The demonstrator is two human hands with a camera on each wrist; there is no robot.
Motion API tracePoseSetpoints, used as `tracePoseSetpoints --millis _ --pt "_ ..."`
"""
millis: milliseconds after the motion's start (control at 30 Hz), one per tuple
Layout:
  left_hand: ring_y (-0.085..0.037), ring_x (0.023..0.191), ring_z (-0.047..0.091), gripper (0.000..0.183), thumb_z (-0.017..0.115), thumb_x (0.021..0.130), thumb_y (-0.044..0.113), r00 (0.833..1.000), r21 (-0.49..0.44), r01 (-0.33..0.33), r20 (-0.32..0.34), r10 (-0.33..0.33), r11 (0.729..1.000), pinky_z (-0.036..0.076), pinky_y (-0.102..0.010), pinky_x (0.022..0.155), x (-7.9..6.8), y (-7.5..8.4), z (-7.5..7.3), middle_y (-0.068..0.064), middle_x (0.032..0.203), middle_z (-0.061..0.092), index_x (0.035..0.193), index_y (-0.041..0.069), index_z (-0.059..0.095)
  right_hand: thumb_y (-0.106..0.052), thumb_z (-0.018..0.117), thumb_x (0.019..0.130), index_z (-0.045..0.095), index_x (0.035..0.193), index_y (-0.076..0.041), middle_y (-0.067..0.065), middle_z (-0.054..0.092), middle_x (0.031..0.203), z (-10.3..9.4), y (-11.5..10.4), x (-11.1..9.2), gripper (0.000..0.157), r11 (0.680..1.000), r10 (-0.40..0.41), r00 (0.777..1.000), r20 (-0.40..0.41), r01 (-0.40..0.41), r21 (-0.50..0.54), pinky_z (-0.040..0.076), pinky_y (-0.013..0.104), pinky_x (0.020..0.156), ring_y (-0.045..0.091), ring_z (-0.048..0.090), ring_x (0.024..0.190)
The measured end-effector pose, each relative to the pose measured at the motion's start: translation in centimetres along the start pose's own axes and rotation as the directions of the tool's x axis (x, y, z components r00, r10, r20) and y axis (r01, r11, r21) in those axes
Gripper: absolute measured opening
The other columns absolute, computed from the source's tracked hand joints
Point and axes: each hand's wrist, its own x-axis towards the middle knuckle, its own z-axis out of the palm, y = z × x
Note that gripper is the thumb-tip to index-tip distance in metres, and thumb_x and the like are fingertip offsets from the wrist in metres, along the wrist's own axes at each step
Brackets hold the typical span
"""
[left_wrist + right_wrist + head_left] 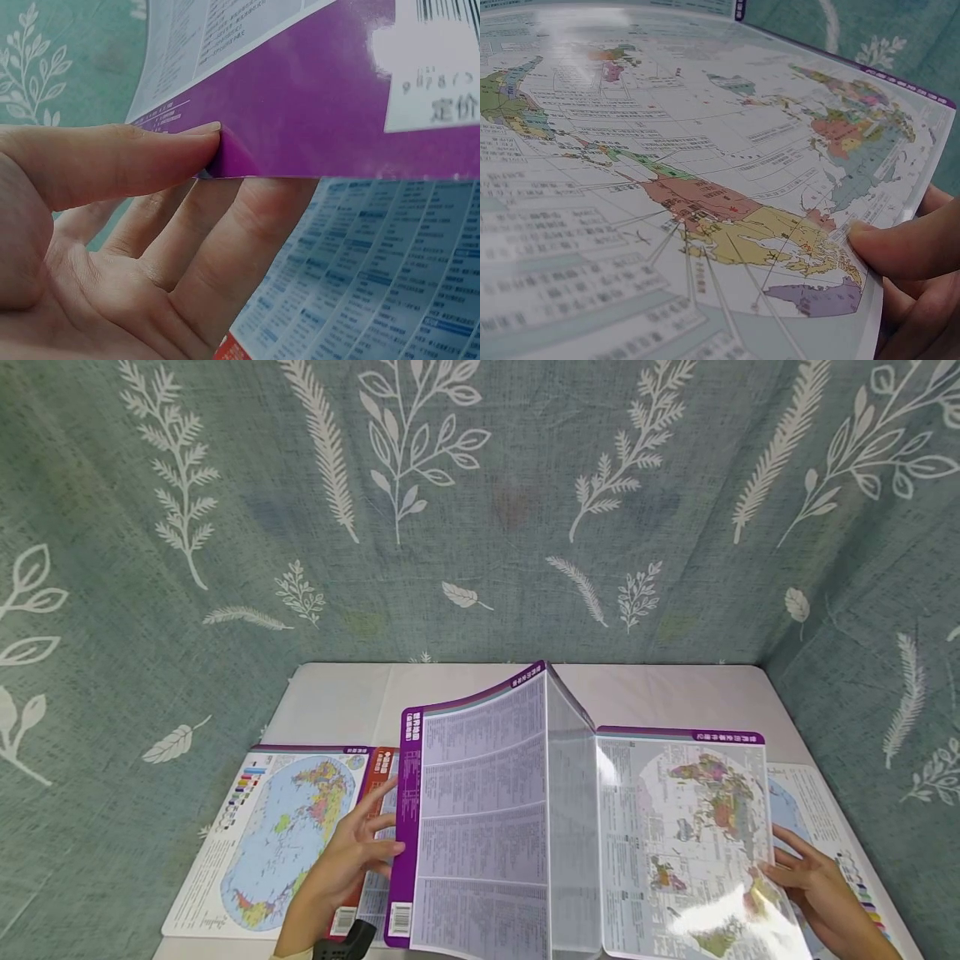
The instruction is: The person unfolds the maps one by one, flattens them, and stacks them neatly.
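A laminated fold-out map [483, 793] with purple borders stands partly unfolded above the table, its middle fold raised. Its left panel carries columns of small print, a purple strip [300, 97] and a barcode; the right panel [682, 835] shows a world map. My left hand [348, 852] pinches the left edge, thumb on the purple strip and fingers behind it. At the opposite edge, my right hand [817, 889] holds the world-map panel [727, 202] with the thumb on top and fingers underneath. Glare whitens parts of the glossy surface.
Beneath lies another spread sheet: a blue world map [288, 835] on the left, a red strip [347, 920] beside it, and a map panel [798, 785] poking out at right. The white table [337, 693] meets a green leaf-patterned cloth [510, 527] behind and at both sides.
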Motion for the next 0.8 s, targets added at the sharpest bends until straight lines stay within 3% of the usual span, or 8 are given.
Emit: tracePoseSetpoints --millis 233,433,533,633,800 --pt "-0.027 0.080 0.068 0.089 0.057 0.083 -0.014 0.999 0.001 0.027 -0.017 -0.027 1.000 0.056 -0.032 0.053 -0.3 0.1 -0.4 -0.019 0.119 0.058 0.152 0.021 0.013 -0.013 0.053 0.097 -0.007 0.150 -0.007 -0.022 0.058 0.098 -0.2 0.2 -0.1 0.081 0.999 -0.005 1.000 0.007 0.005 0.050 0.052 0.027 0.077 0.003 0.062 0.092" --pt "-0.027 0.079 0.068 0.088 0.060 0.083 -0.011 0.996 0.022 0.062 -0.064 -0.061 0.998 0.055 -0.032 0.053 -0.5 0.2 -0.6 -0.017 0.116 0.060 0.152 0.022 0.016 -0.010 0.050 0.098 0.007 0.147 -0.018 -0.021 0.060 0.097 -0.5 0.5 -0.1 0.066 0.997 -0.018 1.000 -0.003 0.018 0.073 0.052 0.027 0.076 0.004 0.063 0.091" --pt "-0.027 0.078 0.068 0.088 0.061 0.083 -0.010 0.995 0.022 0.073 -0.076 -0.071 0.997 0.056 -0.032 0.053 -0.5 0.2 -1.0 -0.018 0.118 0.059 0.151 0.023 0.017 -0.008 0.049 0.098 0.026 0.136 -0.035 -0.020 0.062 0.097 -0.5 0.6 -0.3 0.052 0.993 -0.037 0.999 0.009 0.036 0.111 0.052 0.026 0.075 0.005 0.064 0.090" --pt "-0.027 0.077 0.068 0.088 0.060 0.083 -0.010 0.995 0.023 0.070 -0.073 -0.068 0.997 0.056 -0.032 0.053 -0.7 0.1 -1.4 -0.018 0.118 0.059 0.151 0.023 0.017 -0.006 0.050 0.097 0.038 0.117 -0.040 -0.019 0.063 0.097 -0.6 0.7 -0.3 0.041 0.990 -0.043 0.999 0.006 0.042 0.131 0.052 0.025 0.074 0.006 0.064 0.090" --pt "-0.031 0.079 0.068 0.086 0.060 0.084 -0.010 0.995 0.043 0.059 -0.082 -0.055 0.997 0.056 -0.034 0.054 -0.8 0.1 -1.8 -0.017 0.115 0.061 0.152 0.021 0.017 -0.007 0.051 0.097 0.038 0.116 -0.041 -0.018 0.064 0.097 -0.9 0.7 -0.2 0.041 0.990 -0.028 1.000 0.009 0.027 0.142 0.053 0.027 0.075 0.007 0.064 0.090"
